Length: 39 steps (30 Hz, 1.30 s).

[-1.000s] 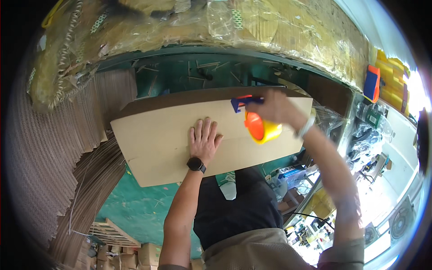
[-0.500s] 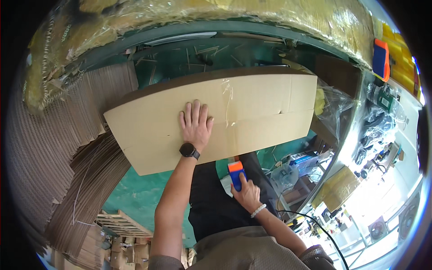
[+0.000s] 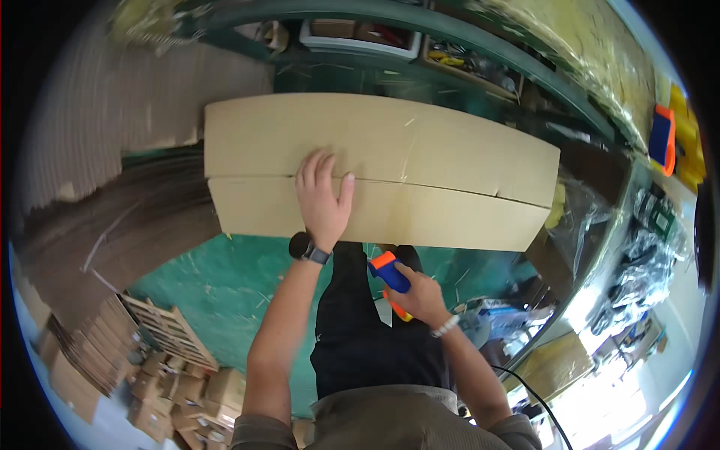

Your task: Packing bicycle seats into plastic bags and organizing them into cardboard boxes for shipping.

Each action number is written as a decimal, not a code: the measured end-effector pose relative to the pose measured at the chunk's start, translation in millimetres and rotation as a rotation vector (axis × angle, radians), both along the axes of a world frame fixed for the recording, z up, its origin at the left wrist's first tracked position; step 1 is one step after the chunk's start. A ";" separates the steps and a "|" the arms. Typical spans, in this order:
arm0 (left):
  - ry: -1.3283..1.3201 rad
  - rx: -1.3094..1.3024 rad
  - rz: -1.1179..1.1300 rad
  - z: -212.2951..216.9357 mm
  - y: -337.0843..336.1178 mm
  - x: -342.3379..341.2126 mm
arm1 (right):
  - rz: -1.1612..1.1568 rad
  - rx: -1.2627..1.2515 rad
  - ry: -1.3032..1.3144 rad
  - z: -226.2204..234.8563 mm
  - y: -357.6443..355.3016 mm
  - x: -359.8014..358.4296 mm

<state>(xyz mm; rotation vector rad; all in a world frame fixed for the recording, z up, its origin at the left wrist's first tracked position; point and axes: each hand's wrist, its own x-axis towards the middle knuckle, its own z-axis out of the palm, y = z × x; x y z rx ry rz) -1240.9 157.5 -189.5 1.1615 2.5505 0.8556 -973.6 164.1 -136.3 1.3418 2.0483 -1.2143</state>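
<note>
Carton approx. part-taped: 1 clear strip on, seam bare either side

Far L: stacked flat cardboard, beside the carton's L end. Carton lies crosswise in front of the person, flaps folded down, w/ a long seam running L–R. L stretch of seam: no tape visible. L hand next: open, fingers a bit bent, resting on top across the seam, gripping nothing. Just R of it, the strip runs front-to-back over the seam; that bit looks done. Whether it's cut or joined to the roll: can't tell. Below the near edge, over the dark trousers, the blue-orange tape dispenser, w/ R hand closed round it. R stretch of seam: narrow dark gap, no tape seen, so prob. left to do, same as L stretch. Far R: clear plastic bags, apart from the carton.
</note>
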 end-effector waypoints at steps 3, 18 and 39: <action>-0.887 -0.165 0.340 36.6 -47.8 20.7 | 0.325 -0.025 0.155 72.1 52.7 -26.9; -1.508 0.558 0.426 69.6 -147.7 16.6 | 0.873 0.281 0.797 70.3 51.5 -132.6; -0.695 -0.317 0.469 -198.3 -249.5 -288.7 | 1.058 0.284 0.170 32.2 8.4 -381.0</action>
